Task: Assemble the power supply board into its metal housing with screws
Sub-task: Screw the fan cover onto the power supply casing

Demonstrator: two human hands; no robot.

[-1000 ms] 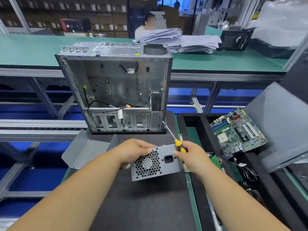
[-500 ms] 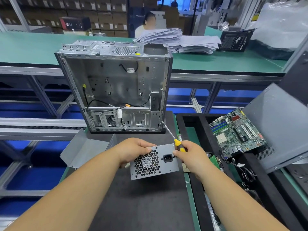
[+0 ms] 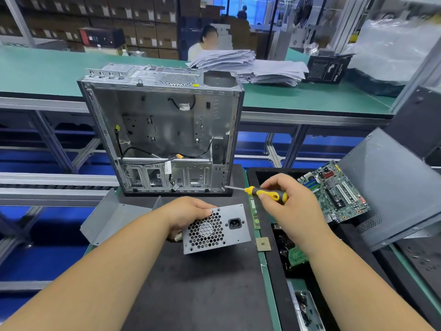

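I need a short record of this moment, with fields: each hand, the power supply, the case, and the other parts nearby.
left hand: grips the power supply unit at its left side
right hand: holds the screwdriver, tip pointing left toward the case's lower right corner
power supply unit: on the dark mat, fan grille and socket facing the camera, outside the case
metal case: upright, side open, cables inside
motherboard: lies tilted in the black tray at right
grey panel: leans right of the motherboard
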